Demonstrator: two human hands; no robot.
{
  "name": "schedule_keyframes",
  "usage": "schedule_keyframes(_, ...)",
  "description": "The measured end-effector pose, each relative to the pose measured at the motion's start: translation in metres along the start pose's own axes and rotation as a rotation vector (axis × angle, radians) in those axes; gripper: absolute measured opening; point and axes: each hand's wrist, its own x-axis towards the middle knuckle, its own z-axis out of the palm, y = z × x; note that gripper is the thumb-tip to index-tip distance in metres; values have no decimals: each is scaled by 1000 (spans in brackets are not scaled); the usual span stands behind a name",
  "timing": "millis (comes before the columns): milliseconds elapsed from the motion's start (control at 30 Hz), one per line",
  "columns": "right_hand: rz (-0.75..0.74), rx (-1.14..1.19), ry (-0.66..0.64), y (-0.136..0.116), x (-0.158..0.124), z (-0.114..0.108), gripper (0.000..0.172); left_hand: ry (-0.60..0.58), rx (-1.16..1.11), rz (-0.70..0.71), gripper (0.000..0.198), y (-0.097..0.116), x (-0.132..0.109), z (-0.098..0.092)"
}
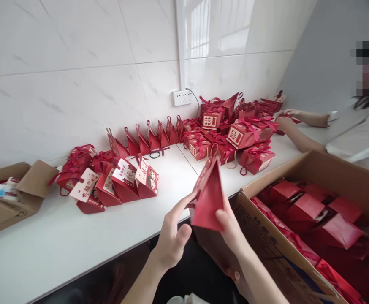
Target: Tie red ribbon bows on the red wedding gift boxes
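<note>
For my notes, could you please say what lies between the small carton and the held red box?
In the head view, a cluster of red boxes on the table.

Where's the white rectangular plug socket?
The socket is upper-middle in the head view, on the white tiled wall, above a row of red triangular paper boxes.

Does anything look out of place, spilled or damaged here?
The pile of red boxes lies tumbled at differing angles, untidy beside the neat row of upright boxes. A small dark loop lies on the white table in front of that row, seemingly out of place. No spill or damage is evident.
</note>
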Motion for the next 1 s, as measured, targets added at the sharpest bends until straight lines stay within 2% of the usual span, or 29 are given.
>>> schedule_keyframes(100, 187, 518, -61, -6, 8, -20, 67, -102, 177, 112, 45, -3, 3, 5)
schedule_keyframes(200, 257, 674, -51, -12, 9, -32, 66, -78, 400, 256, 39, -12, 13, 15)
schedule_keyframes(300, 300, 649, -18, -17, 4, -35, 72, -6, 383, 290, 32, -19, 23, 26)
schedule_keyframes(400, 342, 618, -7, -23, -1, -38, 76, 41, 318, 239, 26, -21, 32, 34)
schedule_keyframes(467, 372, 591, -4, -23, -4, -43, 75, 56, 290, 217, 26, -23, 36, 36)
schedule_keyframes(533, 363, 519, 27, -21, -7, -50, 68, 62, 286, 269, 25, -26, 40, 35)
schedule_keyframes(600, 278, 406, 107, -17, -12, -61, 60, 56, 314, 415, 27, -30, 44, 33)
schedule_keyframes(667, 157, 307, 176, -14, -18, -72, 56, 43, 371, 627, 33, -35, 46, 31)
schedule_keyframes(733, 96, 247, 153, -12, -28, -82, 60, 34, 439, 823, 40, -42, 45, 32)
schedule_keyframes(800, 91, 205, 106, -13, -41, -88, 65, 3, 481, 948, 44, -47, 42, 37)
schedule_keyframes(867, 86, 151, 119, -14, -54, -92, 64, -89, 432, 932, 40, -51, 37, 46)
schedule_keyframes(900, 71, 121, 148, -15, -60, -93, 63, -129, 357, 855, 36, -52, 36, 52)
schedule_keyframes(933, 55, 89, 176, -15, -66, -94, 61, -134, 250, 736, 34, -53, 35, 58)
schedule_keyframes(1000, 48, -6, 194, -17, -76, -98, 61, -37, -4, 439, 42, -54, 37, 68)
